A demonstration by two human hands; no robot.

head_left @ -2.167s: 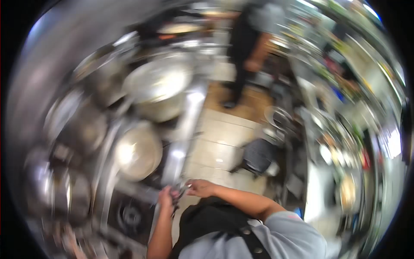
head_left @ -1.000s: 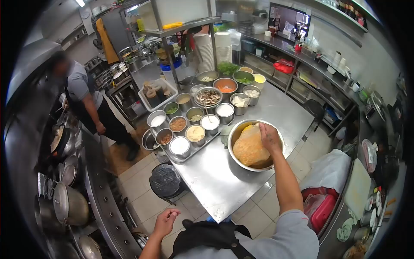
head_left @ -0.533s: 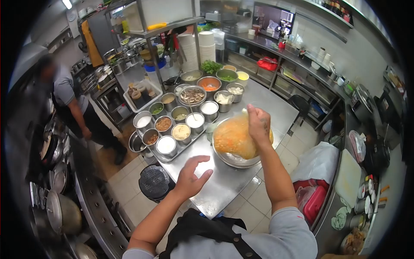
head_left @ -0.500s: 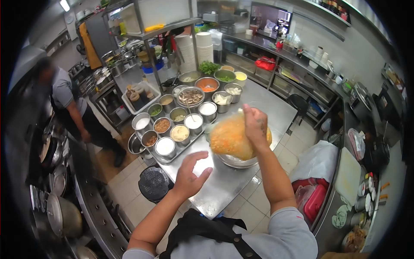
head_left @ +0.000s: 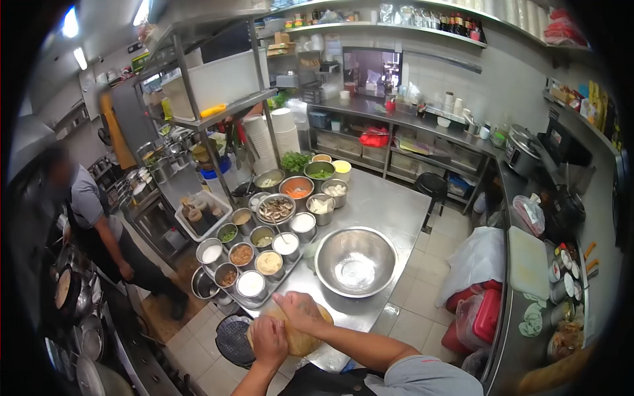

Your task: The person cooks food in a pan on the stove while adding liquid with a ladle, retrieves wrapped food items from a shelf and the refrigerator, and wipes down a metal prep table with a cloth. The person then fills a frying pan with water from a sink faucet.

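A clear plastic bag (head_left: pixel 305 344) filled with orange-yellow food hangs low at the near edge of the steel table, close to my body. My right hand (head_left: pixel 300 312) is closed at the top of the bag. Right beside it, my left hand (head_left: pixel 269 340) has its fingers curled against the bag's upper left side. My hands cover the neck of the bag. Farther up the table stands a wide steel mixing bowl (head_left: pixel 356 262), with nothing but a shiny wet-looking bottom inside.
Left of the bowl, several steel pots of ingredients, among them white powder (head_left: pixel 251 284), mushrooms (head_left: pixel 276 208) and shredded carrot (head_left: pixel 296 188), crowd the table. A black bin (head_left: pixel 232 340) stands below. Another person (head_left: pixel 99 211) is at the stove on the left.
The bag has come down from over the bowl toward my body, uncovering the bowl. My left hand, open before, has closed at the bag beside my right. The view has tilted upward.
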